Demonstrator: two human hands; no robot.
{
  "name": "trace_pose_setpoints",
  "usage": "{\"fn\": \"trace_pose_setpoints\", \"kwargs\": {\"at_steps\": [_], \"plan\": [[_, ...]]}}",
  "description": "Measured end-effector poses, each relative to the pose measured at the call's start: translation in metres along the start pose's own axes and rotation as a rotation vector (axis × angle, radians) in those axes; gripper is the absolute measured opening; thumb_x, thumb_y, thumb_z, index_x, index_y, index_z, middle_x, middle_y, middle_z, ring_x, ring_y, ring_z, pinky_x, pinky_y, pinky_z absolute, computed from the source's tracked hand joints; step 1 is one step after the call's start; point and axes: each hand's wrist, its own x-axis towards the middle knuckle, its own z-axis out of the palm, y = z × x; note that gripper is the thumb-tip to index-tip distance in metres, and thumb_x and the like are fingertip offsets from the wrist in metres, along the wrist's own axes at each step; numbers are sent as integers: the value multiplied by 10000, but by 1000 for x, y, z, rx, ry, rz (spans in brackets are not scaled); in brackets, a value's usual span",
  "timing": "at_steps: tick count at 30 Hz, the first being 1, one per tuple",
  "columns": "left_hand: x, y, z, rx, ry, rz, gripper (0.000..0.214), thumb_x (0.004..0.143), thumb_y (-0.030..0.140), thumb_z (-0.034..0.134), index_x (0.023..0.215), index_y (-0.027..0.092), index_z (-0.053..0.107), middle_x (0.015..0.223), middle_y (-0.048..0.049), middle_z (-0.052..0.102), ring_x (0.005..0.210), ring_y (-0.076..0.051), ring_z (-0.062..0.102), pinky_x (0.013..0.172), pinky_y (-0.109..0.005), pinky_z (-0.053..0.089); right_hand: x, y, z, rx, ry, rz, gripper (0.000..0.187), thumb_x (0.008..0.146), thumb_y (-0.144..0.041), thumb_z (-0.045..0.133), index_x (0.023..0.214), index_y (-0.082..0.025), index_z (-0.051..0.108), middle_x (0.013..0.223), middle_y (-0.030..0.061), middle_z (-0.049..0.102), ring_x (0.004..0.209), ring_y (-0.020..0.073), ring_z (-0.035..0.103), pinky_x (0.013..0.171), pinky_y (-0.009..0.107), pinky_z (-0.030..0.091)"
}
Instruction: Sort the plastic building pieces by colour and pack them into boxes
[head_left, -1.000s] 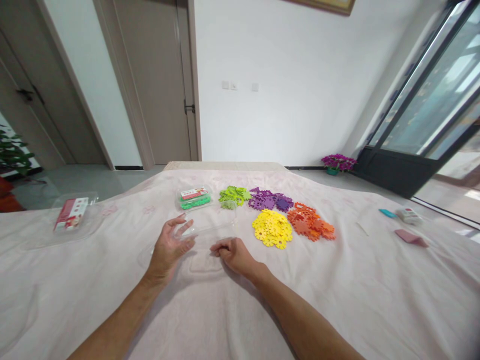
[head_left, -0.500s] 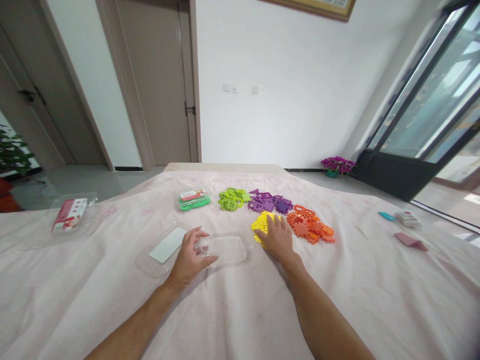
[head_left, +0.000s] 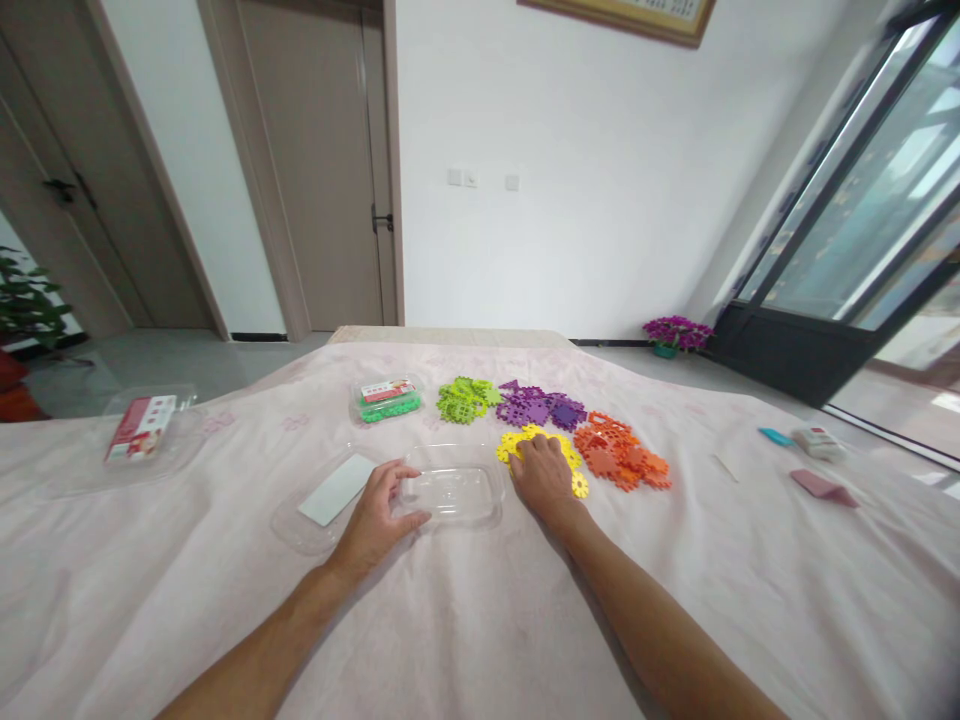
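L hand (head_left: 381, 512) on clear tub (head_left: 454, 497), green pcs (head_left: 390, 406) in box (head_left: 388, 387).

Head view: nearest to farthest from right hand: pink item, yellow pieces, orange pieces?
1. Yellow pieces, under the right hand.
2. Orange pieces, just right of the yellow ones.
3. Pink item, far right.

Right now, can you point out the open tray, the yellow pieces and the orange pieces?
Open tray (head_left: 452, 491), head view: on its bare floor.
Yellow pieces (head_left: 530, 432), head view: on the pile's far side.
Orange pieces (head_left: 616, 454), head view: on the pile's middle.
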Motion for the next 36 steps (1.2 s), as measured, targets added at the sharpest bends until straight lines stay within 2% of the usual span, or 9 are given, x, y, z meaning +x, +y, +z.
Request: {"fn": "trace_pose_setpoints", "kwargs": {"at_steps": [4, 12, 19, 23, 26, 31, 33, 36], "plan": [[0, 5, -1, 0, 2, 0, 448, 693, 302, 758, 1117, 244, 627, 1354, -104, 485, 1280, -285, 495, 1064, -503, 429, 3, 5, 2, 75, 28, 26, 258, 945, -373, 516, 990, -197, 698, 1001, 98, 636, 1004, 253, 505, 877, 327, 363], [0, 9, -2, -32, 4, 13, 434, 679, 301, 782, 1093, 254, 661, 1351, -108, 507, 1283, -296, 498, 1042, -493, 454, 2, 9, 12, 234, 180, 29, 181, 919, -302, 529, 948, -219, 687, 999, 69, 624, 979, 219, 530, 835, 302, 382], [-3, 8, -1, -6, -38, 41, 455, 687, 348, 799, 1111, 258, 661, 1363, -115, 492, 1307, -304, 472, 1036, -485, 456, 5, 14, 9, 385, 305, 72, 164, 887, -281, 534, 895, -212, 683, 936, 46, 620, 915, 191, 567, 791, 280, 401], [-3, 9, -1, 1, -51, 43, 445, 692, 332, 795, 1110, 255, 663, 1358, -120, 495, 1316, -306, 463, 1046, -489, 443, 8, 12, -1, 479, 402, 132, 151, 860, -302, 575, 884, -205, 687, 903, 46, 629, 882, 197, 584, 774, 288, 420], [-2, 11, -1, -10, -51, 39, 434, 691, 331, 792, 1103, 262, 673, 1361, -119, 498, 1312, -311, 470, 1046, -495, 442, 10, 0, -17, 600, 481, 122, 128, 847, -296, 589, 855, -201, 675, 872, 45, 635, 860, 190, 588, 795, 296, 436], [-3, 10, 0, -16, -68, 32, 443, 681, 353, 796, 1103, 275, 686, 1367, -112, 500, 1318, -315, 466, 1061, -504, 428, 6, -36, -42, 789, 533, -2, 63, 832, -263, 617, 805, -214, 647, 826, 31, 634, 827, 180, 587, 809, 298, 456], [-3, 8, 1, -6, -74, 37, 443, 687, 370, 791, 1107, 277, 684, 1372, -112, 501, 1319, -312, 464, 1066, -504, 424, 1, -51, -45, 834, 499, -54, 55, 834, -254, 625, 796, -218, 645, 821, 31, 637, 837, 180, 591, 813, 300, 459], [-2, 6, 1, 10, -68, 46, 443, 689, 391, 788, 1105, 278, 686, 1370, -119, 512, 1316, -318, 467, 1062, -509, 430, -6, -67, -45, 849, 364, -135, 43, 836, -243, 639, 808, -223, 663, 839, 34, 645, 847, 178, 595, 807, 299, 460]]}}
